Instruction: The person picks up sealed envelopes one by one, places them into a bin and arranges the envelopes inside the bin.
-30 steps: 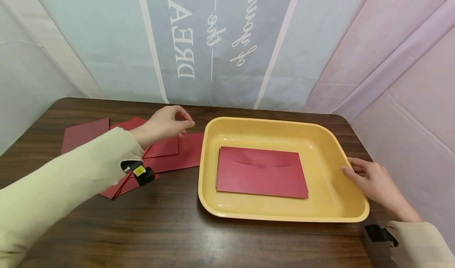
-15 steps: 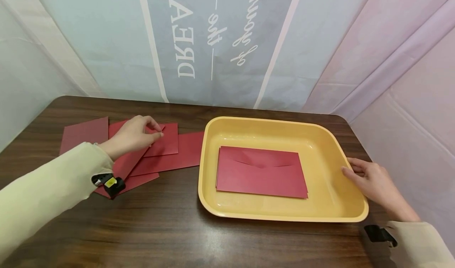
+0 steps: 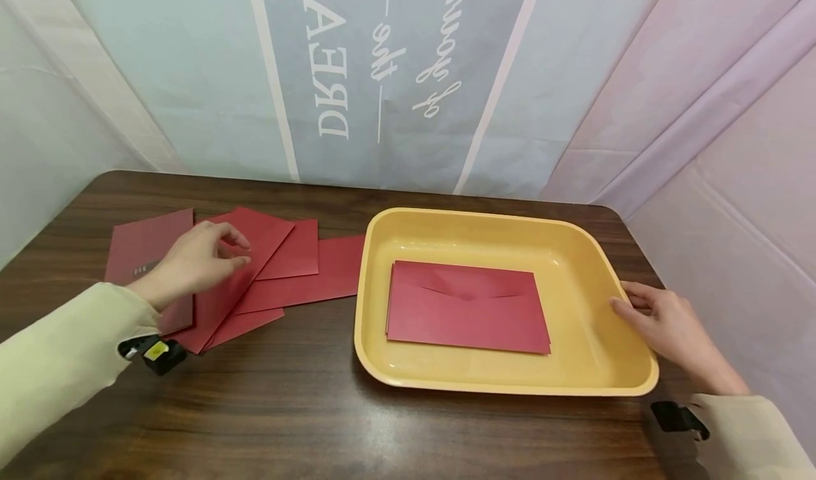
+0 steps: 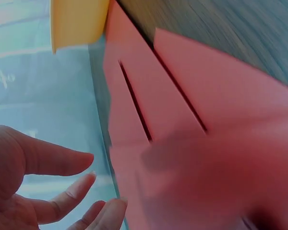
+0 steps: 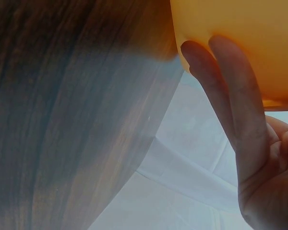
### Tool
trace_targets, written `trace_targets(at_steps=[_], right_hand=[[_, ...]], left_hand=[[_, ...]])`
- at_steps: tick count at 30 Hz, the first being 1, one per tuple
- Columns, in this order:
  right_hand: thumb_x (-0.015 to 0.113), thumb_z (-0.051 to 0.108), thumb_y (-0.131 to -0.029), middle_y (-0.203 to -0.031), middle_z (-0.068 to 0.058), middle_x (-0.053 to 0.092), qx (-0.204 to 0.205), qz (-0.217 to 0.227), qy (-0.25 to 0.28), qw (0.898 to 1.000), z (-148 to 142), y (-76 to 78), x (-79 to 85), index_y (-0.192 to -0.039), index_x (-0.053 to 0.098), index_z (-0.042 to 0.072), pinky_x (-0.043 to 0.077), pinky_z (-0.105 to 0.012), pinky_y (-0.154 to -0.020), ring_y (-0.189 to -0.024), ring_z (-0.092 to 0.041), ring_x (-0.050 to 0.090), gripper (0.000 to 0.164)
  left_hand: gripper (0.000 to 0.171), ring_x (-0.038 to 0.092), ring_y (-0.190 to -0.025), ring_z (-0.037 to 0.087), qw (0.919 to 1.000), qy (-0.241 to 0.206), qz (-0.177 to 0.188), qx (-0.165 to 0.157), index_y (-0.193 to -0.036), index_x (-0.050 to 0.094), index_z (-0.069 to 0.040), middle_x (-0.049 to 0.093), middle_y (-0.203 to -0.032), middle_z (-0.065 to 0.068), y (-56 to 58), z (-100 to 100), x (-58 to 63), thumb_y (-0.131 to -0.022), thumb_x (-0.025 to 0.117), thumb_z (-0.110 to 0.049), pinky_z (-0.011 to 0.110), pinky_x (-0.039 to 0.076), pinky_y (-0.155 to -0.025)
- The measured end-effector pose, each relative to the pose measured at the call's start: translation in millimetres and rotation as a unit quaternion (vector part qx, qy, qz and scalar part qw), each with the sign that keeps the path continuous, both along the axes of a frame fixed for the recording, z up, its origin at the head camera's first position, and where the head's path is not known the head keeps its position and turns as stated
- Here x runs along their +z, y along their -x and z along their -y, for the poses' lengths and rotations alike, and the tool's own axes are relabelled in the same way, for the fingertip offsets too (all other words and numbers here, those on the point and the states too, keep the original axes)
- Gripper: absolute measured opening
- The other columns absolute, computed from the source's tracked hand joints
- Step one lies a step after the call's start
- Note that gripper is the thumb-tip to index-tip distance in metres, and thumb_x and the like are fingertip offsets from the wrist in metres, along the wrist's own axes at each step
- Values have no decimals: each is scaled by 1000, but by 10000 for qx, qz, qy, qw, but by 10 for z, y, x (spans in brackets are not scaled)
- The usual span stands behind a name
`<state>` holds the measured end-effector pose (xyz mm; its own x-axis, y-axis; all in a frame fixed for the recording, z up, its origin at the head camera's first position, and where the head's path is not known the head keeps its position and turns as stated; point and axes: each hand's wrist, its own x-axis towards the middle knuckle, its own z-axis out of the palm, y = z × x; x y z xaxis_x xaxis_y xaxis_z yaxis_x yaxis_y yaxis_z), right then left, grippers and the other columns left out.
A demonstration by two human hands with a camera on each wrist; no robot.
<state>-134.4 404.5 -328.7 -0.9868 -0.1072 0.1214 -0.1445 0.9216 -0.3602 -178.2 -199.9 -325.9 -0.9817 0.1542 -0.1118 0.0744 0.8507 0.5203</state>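
Note:
Several red envelopes (image 3: 261,243) lie overlapping on the left of the table. My left hand (image 3: 202,253) hovers over them, its fingers loosely bent with a gap to the thumb and nothing held; the left wrist view shows the hand (image 4: 62,187) apart from the red paper (image 4: 149,96). My right hand (image 3: 666,324) grips the right rim of a yellow tub (image 3: 589,324), thumb inside and fingers against the outer wall, as the right wrist view shows with its fingers (image 5: 235,81). Inside the tub lies a small stack of red envelopes (image 3: 468,310), flap side up.
A dark wooden table (image 3: 287,416) carries everything. Behind it hangs a pale printed cloth (image 3: 395,76) with lettering. The rightmost loose envelope (image 3: 338,267) reaches the tub's left side.
My left hand has moved left and toward me, away from the tub and over the loose envelopes. My right hand stays on the tub's rim.

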Motion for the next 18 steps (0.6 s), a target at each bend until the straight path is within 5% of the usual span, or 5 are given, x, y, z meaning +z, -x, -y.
trace_targets(at_steps=[7,14,18], right_hand=[[64,18,-91,-90,-29,69,21,-19,-19,10000,1,5,10,-116,60,-13,42,-10,-56,-67,20,49,40],[64,18,-91,-90,-29,69,16,-16,15,10000,4,-1,10,-115,61,-13,43,-10,-56,-65,17,51,40],[64,18,-91,-90,-30,69,19,4,35,10000,6,-10,12,-116,60,-13,43,-10,-56,-66,18,51,40]], left_hand=[[43,51,-105,44,9991,372,215,-38,-119,53,7,45,-122,34,-25,296,-1,-87,67,-19,55,44,-81],[71,43,-92,35,9945,729,572,-489,-126,45,14,46,-101,28,-88,461,-22,-76,79,-23,39,40,-68],[82,40,-103,45,9926,828,682,-563,-131,40,14,40,-113,36,-118,569,-34,-71,82,-23,48,43,-74]])
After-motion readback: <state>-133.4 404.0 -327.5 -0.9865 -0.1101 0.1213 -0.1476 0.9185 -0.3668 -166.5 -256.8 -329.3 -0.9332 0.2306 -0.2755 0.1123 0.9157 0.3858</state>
